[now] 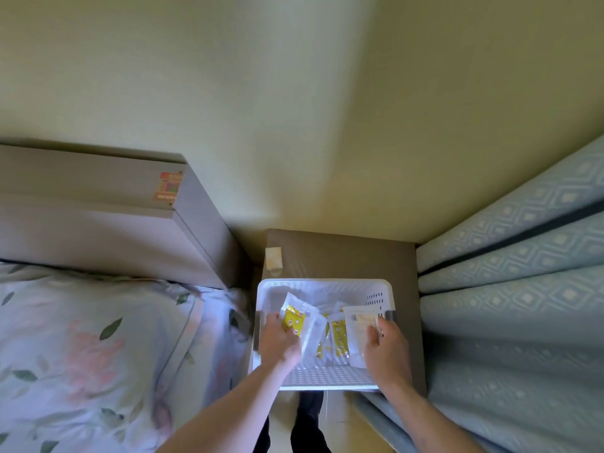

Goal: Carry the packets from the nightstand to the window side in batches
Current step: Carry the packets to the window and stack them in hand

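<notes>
A white perforated basket point(323, 286) stands on the brown nightstand point(343, 256). Inside it lie several clear packets with yellow contents point(338, 335). My left hand point(277, 341) reaches into the basket's left side and grips one yellow packet point(294, 317). My right hand point(385, 348) is at the right side and pinches a white and cream packet point(359, 325) by its edge. Both packets are lifted a little above the others.
A small cream packet point(274, 258) lies at the nightstand's back left corner. The bed with a floral cover point(98, 348) and grey headboard point(108, 217) is on the left. Blue patterned curtains point(523, 289) hang close on the right. The wall is straight ahead.
</notes>
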`<state>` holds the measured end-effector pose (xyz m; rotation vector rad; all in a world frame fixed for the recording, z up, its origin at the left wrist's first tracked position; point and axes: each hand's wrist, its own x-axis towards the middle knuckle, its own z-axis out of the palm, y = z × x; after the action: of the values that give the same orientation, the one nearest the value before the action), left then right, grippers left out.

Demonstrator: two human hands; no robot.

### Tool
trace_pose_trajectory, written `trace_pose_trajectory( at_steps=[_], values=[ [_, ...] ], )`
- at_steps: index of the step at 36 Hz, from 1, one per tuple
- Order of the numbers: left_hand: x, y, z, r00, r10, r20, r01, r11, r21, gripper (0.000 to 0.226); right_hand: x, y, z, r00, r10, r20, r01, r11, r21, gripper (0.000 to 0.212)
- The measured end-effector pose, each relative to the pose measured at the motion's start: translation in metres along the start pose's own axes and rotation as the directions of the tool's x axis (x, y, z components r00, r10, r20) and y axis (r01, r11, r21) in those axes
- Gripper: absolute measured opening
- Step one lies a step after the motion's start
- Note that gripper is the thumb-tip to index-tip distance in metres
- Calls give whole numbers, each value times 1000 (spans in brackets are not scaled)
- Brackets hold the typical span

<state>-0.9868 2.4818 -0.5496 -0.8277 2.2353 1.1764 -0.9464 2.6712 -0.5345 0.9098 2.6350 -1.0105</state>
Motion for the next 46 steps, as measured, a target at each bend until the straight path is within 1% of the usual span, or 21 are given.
trace_pose_trajectory(
  at_steps=[2,7,12,14,18,21,23,26,29,32,34,37,39,40,43,46],
  values=[
    [7,-6,7,1000,-10,-5,10,999,31,15,-2,2,1,1000,-7,1,7,1000,8,17],
    [15,-10,16,1000,-17,-13,17,998,60,20,-6,7,-1,1000,2,14,-2,1000,11,23],
    [12,-6,18,999,-41,-28,43,996,77,24,-7,9,-6,1000,2,28,-2,1000,8,21],
    [9,-4,16,998,-55,-27,58,992,115,24,-8,9,-8,999,2,37,-2,1000,12,20],
    [1,-2,8,998,-61,19,54,970,238,28,-10,7,-12,998,-2,56,1,1000,14,23],
    [-7,3,1,998,-45,35,34,960,279,24,-9,3,-13,998,17,63,-18,1000,20,23],
    [-12,9,-4,999,-20,35,10,965,261,18,-8,1,-12,997,39,71,-42,999,35,22],
    [-17,15,-12,999,37,17,-40,979,198,4,-3,-2,-10,994,67,92,-72,996,47,14],
    [-22,17,-22,995,97,-12,-95,988,118,8,5,-6,-4,988,101,120,-108,992,59,13],
    [-22,16,-27,990,136,-43,-134,990,35,17,17,-6,8,974,165,154,-176,983,58,26],
    [-20,13,-27,988,143,-50,-143,990,3,21,25,-3,16,962,201,187,-208,978,21,38],
    [-18,10,-25,995,97,-24,-97,995,-7,16,32,5,27,941,216,259,-210,976,-54,52],
    [-19,9,-21,997,71,3,-71,997,10,14,31,7,32,935,206,288,-177,976,-124,67],
    [-18,9,-18,998,61,16,-61,998,24,15,28,4,31,934,197,299,-159,976,-146,69],
    [-14,7,-5,996,28,82,-36,994,99,11,20,-1,29,931,152,332,-116,985,-126,60],
    [-4,3,7,987,-16,158,-22,971,237,2,14,4,25,925,121,361,-77,988,-135,56]
  ],
)
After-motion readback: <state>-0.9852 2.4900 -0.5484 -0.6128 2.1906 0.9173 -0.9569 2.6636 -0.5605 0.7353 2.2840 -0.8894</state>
